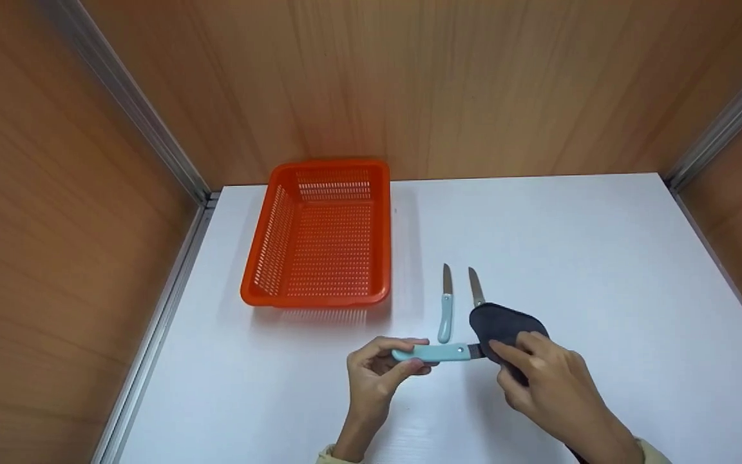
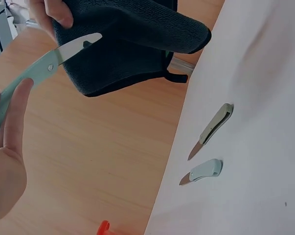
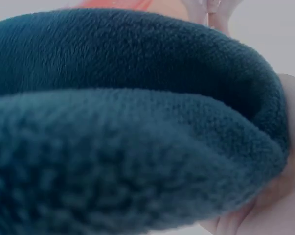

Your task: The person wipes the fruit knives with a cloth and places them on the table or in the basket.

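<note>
Above white table [image 1: 603, 258], left hand [image 1: 374, 374] pinching knife [image 1: 438, 352] handle, right hand [image 1: 548, 386] gripping dark cloth [image 1: 503, 325] over blade.

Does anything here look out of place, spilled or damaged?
Nothing stands out. The left hand holds a knife while the right hand wipes it with a dark cloth. Two knives lie on the table beside an upright orange basket.

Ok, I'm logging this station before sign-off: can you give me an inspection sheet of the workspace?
Surface: white table, bare at right.
Job's things: light-blue knife, blade against dark cloth.
Clutter: two more knives lying on the table; orange basket, nothing seen inside.
Hands: left hand grips the knife handle; right hand holds the cloth.
Cables: nothing seen.
Surroundings: wooden walls, metal corner rails.
</note>
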{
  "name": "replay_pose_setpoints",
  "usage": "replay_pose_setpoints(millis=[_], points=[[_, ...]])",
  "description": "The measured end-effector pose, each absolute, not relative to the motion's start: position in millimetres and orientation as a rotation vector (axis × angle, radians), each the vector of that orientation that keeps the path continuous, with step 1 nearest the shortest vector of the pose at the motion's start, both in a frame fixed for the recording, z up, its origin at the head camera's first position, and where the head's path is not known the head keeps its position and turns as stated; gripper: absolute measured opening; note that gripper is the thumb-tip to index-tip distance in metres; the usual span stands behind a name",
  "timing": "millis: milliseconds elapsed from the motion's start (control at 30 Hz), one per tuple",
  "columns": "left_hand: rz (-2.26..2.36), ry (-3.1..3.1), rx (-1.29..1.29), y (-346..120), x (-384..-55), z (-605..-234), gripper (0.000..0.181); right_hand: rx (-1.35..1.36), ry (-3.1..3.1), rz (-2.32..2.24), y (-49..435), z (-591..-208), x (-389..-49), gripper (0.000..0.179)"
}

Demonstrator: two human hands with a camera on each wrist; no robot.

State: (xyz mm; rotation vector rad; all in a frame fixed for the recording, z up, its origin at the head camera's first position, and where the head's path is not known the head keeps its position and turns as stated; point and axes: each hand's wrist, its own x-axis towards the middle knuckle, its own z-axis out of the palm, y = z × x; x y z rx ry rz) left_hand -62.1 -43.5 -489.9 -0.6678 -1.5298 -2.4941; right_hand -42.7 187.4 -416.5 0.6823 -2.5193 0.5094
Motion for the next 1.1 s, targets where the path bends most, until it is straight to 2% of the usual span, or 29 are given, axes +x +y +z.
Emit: replay_pose_setpoints(millis=[367, 667, 900, 1100], points=[[-2.408, -1.605, -0.637, -52.3, -62.5, -489.3, 0.02, 0.558, -2.597, 0.546, 205.5, -423.0, -48.5, 0.027], [-2.356, -1.689, -0.595, -59.7, -64.6, -487.3, 0.021, 0.524, -2.453, 0.598, 217.1, -412.9, -47.3, 0.028], [-2.362, -1.677, -0.624, -56.5, -64.2, -488.7, 0.022, 0.593, -2.353, 0.636, 210.9, -399.2, -42.2, 0.033], [-2.367, -1.656, -0.655, -49.4, -63.9, -487.9, 0.023, 0.697, -2.308, 0.722, 197.0, -397.7, -38.0, 0.028]])
